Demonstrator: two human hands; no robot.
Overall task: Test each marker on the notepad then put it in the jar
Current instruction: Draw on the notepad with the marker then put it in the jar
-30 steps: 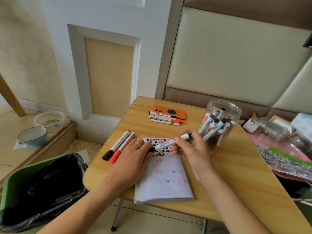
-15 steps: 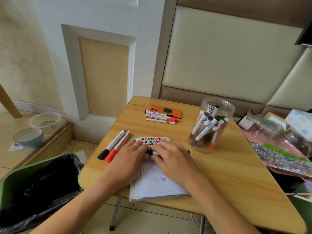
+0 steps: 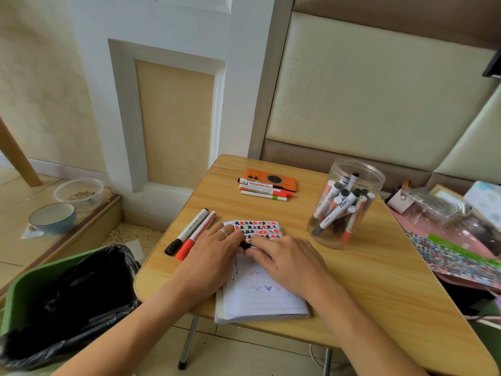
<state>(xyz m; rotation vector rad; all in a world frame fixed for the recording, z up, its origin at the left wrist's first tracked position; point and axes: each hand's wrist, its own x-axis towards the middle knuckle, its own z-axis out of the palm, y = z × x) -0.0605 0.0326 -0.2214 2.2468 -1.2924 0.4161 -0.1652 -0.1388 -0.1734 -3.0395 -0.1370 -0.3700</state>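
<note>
Both hands meet over the notepad (image 3: 260, 297): left (image 3: 214, 256) and right (image 3: 287, 260) pinching one marker (image 3: 245, 245), mostly hidden. Uncap by pulling straight apart. Keep notepad flat, jar (image 3: 345, 204) near

Loose markers on table: two by notepad (image 3: 260, 294), three by orange case (image 3: 271, 178); one jar (image 3: 347, 202); two bowls

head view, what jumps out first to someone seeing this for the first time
Both hands meet over the open notepad at the table's near edge, the left hand and right hand pinching a black-capped marker between them. To the right stands a clear jar crammed with markers. A green bin with a black liner sits on the floor, left.
</note>
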